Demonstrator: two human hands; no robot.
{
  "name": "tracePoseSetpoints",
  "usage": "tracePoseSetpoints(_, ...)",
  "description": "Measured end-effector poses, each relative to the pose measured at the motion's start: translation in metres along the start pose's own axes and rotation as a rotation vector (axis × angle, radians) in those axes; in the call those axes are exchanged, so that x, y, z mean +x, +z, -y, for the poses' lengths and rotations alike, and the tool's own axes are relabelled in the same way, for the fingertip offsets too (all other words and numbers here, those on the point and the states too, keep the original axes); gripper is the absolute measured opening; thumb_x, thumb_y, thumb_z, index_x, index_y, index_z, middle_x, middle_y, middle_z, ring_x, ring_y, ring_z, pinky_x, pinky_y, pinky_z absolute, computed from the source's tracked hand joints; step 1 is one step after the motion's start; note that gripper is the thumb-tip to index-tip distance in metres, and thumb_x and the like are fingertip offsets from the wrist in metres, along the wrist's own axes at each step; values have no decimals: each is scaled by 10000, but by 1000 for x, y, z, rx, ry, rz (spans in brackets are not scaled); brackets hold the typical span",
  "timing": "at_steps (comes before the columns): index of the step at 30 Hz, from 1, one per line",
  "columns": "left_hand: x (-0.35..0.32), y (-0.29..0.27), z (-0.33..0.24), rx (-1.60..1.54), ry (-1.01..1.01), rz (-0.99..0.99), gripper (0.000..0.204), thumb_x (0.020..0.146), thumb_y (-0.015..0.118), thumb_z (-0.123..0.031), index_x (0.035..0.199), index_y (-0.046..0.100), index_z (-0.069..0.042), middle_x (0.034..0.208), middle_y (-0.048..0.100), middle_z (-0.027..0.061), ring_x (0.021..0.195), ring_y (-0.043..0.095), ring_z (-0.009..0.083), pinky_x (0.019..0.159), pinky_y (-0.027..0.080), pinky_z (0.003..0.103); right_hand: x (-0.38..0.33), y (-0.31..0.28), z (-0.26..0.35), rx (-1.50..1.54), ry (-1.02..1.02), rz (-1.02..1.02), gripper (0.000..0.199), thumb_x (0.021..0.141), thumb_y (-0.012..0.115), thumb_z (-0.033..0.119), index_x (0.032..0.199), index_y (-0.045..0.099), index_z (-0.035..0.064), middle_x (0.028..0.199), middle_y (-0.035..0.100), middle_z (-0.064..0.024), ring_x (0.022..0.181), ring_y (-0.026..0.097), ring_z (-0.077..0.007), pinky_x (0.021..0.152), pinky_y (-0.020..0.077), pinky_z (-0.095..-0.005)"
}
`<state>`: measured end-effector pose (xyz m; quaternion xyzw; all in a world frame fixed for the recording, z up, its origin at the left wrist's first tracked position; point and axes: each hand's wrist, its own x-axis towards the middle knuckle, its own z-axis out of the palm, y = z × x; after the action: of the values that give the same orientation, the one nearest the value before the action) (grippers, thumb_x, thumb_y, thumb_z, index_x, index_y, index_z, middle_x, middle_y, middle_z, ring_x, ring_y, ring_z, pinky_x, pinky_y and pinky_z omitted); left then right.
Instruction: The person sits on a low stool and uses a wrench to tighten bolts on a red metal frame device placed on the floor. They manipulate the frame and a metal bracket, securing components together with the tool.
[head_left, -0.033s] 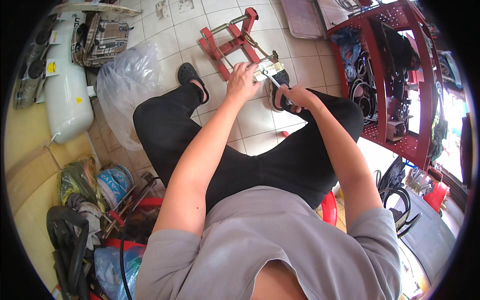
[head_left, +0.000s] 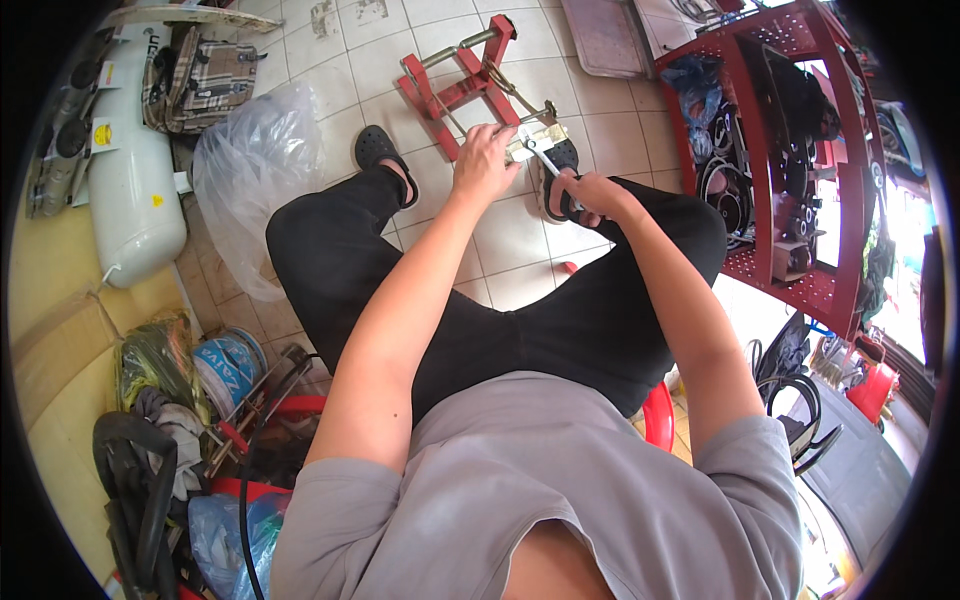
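Note:
My right hand (head_left: 596, 196) is closed round a silver wrench (head_left: 547, 161), whose far end meets a pale, flat-sided metal piece (head_left: 518, 150). My left hand (head_left: 485, 162) grips the left end of that piece, its fingers curled over the edge. The piece sits at the near end of a red metal stand (head_left: 462, 92) on the floor, with thin rods running along the frame. What the wrench end bears on is too small to make out.
A clear plastic bag (head_left: 255, 165) and a pale gas cylinder (head_left: 140, 190) lie on the left. At the right stands a red perforated shelf rack (head_left: 850, 170) full of parts. My dark clogs (head_left: 378, 150) flank the stand on the tiled floor (head_left: 345, 75). A blue-labelled tub (head_left: 232, 365) is at lower left.

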<state>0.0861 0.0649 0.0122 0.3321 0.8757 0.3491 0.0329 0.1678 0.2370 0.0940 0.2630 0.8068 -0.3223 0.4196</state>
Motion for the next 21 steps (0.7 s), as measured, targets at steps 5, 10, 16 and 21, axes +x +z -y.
tracePoseSetpoints(5,1,-2,0,-9,-26,38,520,638,744,-180,1122,580,-81,1105,541,116,1072,471,285,939,388,376,9,21,-4,112,40,27,556,921,252,443,735,571,28,581,571,-124,462,558,-196,444,425,-313)
tracePoseSetpoints(10,3,-3,-2,23,-43,26,552,609,764,-256,1108,574,-115,1068,543,91,1034,481,275,909,401,371,11,20,-6,115,14,-17,527,932,289,412,747,537,-14,608,581,-115,480,575,-220,454,464,-340)
tracePoseSetpoints(16,6,6,-16,115,-148,-41,568,596,763,-338,1092,557,-152,1059,530,65,1016,472,266,871,399,407,14,13,-10,34,-66,-25,451,939,320,354,735,516,3,640,596,-109,519,607,-228,487,498,-346)
tracePoseSetpoints(21,5,19,-22,132,-161,-120,554,593,764,-310,1073,540,-148,1070,521,53,1058,441,260,896,367,423,42,30,-36,22,-349,-235,436,889,424,378,850,584,-26,696,616,-157,570,614,-268,576,491,-352)
